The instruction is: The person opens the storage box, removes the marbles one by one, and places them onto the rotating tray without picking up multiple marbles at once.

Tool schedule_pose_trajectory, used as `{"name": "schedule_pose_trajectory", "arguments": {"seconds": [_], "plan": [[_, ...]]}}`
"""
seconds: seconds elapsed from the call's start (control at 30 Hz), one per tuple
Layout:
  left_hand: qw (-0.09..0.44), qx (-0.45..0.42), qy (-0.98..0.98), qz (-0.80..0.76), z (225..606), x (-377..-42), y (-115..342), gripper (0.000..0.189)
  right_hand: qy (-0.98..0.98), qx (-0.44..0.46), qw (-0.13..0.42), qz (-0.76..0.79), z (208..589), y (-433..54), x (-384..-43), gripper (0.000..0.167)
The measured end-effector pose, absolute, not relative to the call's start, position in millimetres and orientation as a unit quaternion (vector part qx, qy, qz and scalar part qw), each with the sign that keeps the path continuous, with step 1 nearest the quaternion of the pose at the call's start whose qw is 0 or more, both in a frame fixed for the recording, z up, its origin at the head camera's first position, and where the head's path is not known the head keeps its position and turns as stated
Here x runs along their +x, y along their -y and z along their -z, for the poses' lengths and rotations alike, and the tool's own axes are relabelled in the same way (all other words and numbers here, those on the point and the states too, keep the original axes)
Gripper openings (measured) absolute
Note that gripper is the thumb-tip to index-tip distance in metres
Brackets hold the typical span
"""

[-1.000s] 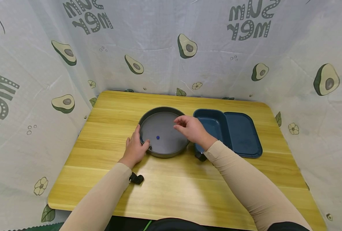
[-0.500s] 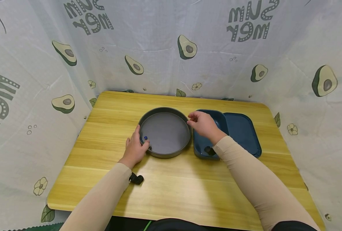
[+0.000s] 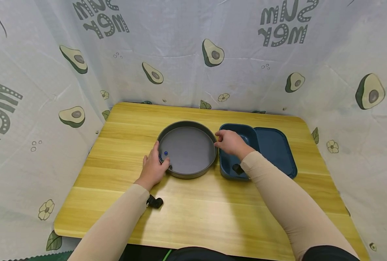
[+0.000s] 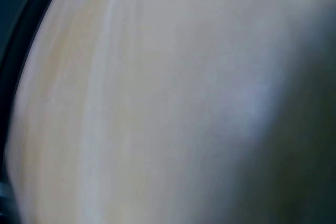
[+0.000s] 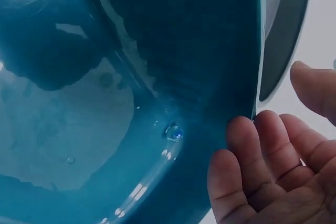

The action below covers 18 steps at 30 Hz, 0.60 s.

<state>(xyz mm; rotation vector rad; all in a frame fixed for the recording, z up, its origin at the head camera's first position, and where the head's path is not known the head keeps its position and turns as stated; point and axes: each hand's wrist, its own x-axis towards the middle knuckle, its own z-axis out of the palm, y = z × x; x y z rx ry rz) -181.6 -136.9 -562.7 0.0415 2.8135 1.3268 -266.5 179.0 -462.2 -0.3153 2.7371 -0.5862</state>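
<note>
In the head view my left hand [image 3: 152, 167] holds the near-left rim of a round grey pan [image 3: 188, 150], thumb over the edge and fingers along the outer wall. Inside the pan lies a small blue marble [image 3: 165, 153], with other little dark balls close to the thumb. My right hand [image 3: 230, 143] hovers at the left rim of a deep blue rectangular container [image 3: 224, 166]. In the right wrist view its fingertips reach over that rim, the thumb stands apart, and nothing is between them. A glassy marble [image 5: 174, 131] sits in the container's corner.
A flat blue lid [image 3: 276, 152] lies right of the container. Both stand on a wooden table [image 3: 186, 217] backed by a printed cloth [image 3: 180, 32]. Small black cameras are strapped at the wrists. The left wrist view shows only blur.
My right hand has moved right, from over the pan to the blue container's rim. The blue marble in the pan has shifted left toward the left thumb. The left hand stays put.
</note>
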Motion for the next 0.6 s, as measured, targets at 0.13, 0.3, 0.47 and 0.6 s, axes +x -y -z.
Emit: {"name": "schedule_pose_trajectory", "arguments": {"seconds": [0.13,0.3,0.47,0.6], "plan": [[0.016,0.014,-0.904,-0.426,562.8,-181.1,137.5,0.089,-0.96,-0.109,0.161,0.203,463.7,-177.5,-267.5,0.054],[0.015,0.013,-0.904,-0.427,563.4,-181.4,138.3,0.089,-0.961,-0.108,0.157,0.202,466.3,-174.7,-269.5,0.054],[0.014,0.012,-0.905,-0.424,564.7,-182.0,138.7,0.089,-0.961,-0.112,0.155,0.198,468.8,-171.3,-270.1,0.053],[0.01,0.014,-0.905,-0.425,562.9,-182.2,137.9,0.088,-0.961,-0.107,0.156,0.203,469.9,-169.3,-269.1,0.053]]}}
